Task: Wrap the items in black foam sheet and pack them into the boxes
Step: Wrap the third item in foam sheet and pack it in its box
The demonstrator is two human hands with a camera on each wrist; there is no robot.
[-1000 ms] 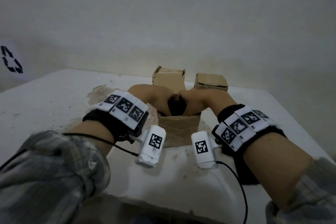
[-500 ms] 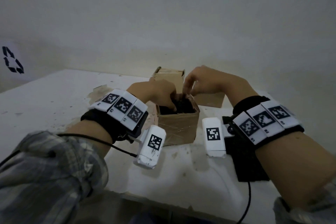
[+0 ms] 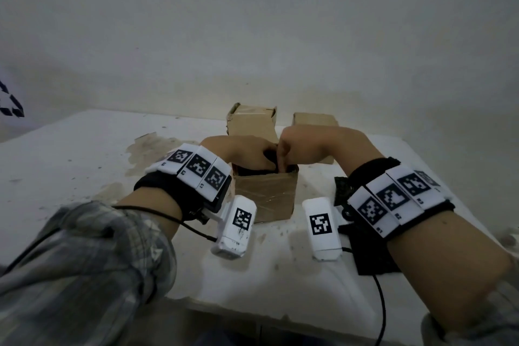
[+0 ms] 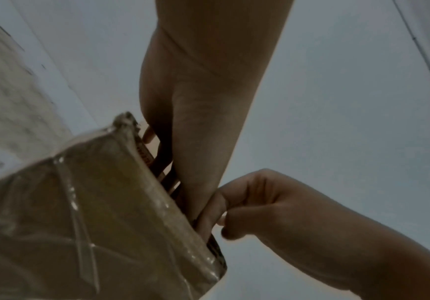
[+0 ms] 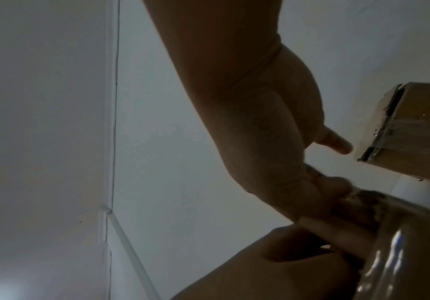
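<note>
Centre of the head view: small open box [image 3: 266, 196] on the white surface [image 3: 84, 154], with a dark foam-wrapped bundle [image 3: 254, 171] sunk just below its rim; judged to be the tucking-in step, bundle nearly seated. Left hand [image 3: 247, 153] reaching in from the left over the near-left corner; in the left wrist view, fingers [image 4: 162, 154] running straight down just inside the box wall, so a flat, pressing grip, not a clasp, tips hidden. Right hand [image 3: 303, 146] meeting it from the right, one finger poking down into the opening, the rest curled; cannot tell whether that grip has hold of any foam. Two more boxes, the taller box [image 3: 252, 121] and the lower box [image 3: 314, 119], behind the hands toward upper centre; a spare foam sheet [image 3: 373, 258] flat on the surface at lower right, partly under the right wrist. To do this well: press evenly on both sides rather than at one corner; keep loose foam edges folded under, not riding up the wall; steady the light box against sliding; ease fingers out straight up so as not to drag the wrapping open; leave the top level below the rim.
</note>
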